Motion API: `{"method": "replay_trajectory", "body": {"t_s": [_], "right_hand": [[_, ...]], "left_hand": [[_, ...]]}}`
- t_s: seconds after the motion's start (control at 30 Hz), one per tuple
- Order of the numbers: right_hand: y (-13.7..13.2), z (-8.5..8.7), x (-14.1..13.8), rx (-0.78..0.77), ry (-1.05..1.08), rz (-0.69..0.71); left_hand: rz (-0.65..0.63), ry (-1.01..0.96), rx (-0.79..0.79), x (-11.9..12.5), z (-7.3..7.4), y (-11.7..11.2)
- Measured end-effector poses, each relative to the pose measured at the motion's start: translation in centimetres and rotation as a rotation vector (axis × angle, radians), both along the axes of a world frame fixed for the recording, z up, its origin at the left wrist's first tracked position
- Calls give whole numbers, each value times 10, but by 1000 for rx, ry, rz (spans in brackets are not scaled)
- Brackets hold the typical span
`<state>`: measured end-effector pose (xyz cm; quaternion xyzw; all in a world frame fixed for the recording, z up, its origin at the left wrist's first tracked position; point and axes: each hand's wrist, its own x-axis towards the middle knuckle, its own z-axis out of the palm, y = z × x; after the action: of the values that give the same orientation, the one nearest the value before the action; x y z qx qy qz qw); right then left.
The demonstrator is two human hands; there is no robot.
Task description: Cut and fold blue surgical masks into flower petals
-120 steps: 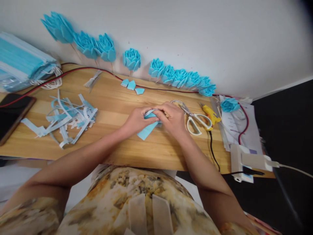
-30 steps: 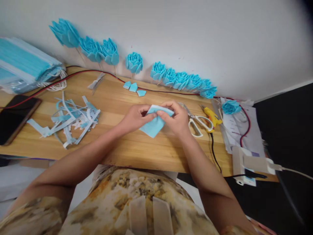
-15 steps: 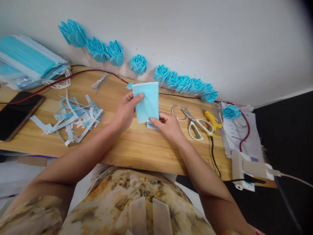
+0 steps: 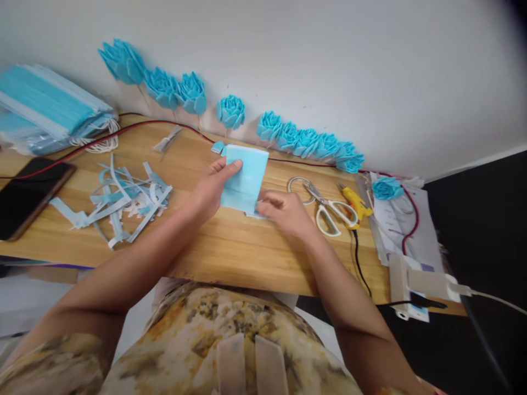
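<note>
A light blue mask sheet (image 4: 245,178) is held over the middle of the wooden desk (image 4: 230,252). My left hand (image 4: 208,189) pinches its left edge, thumb on top. My right hand (image 4: 284,211) grips its lower right corner with curled fingers, close to the desk surface. Two small blue cut pieces (image 4: 218,146) lie just behind the sheet.
White-handled scissors (image 4: 325,206) and a yellow glue gun (image 4: 356,200) lie right of my hands. A heap of cut strips (image 4: 119,200), a phone (image 4: 28,197) and a mask stack (image 4: 45,112) sit left. Blue paper-like flowers (image 4: 304,142) line the wall. A power strip (image 4: 415,277) sits at the right edge.
The folded piece was opened into a flat sheet and lifted; since half a second ago it has tilted down toward the desk, both hands still on it.
</note>
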<state>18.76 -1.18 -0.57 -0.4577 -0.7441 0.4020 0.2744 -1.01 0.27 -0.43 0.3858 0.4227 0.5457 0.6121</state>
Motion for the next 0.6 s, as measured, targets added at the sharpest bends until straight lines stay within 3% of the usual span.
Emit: {"method": "replay_trajectory", "body": {"t_s": [0.17,0.43,0.6], "right_hand": [[8,17,22,271,100,-249],[-3,11,4,551,-154,-159],[4,4,12,653,-188,-203]], "left_hand": [[-220,161,-31,3,-1,-6],[-348,474,281,13,-7,-12],[-438,581,236,14,-13,-12]]}}
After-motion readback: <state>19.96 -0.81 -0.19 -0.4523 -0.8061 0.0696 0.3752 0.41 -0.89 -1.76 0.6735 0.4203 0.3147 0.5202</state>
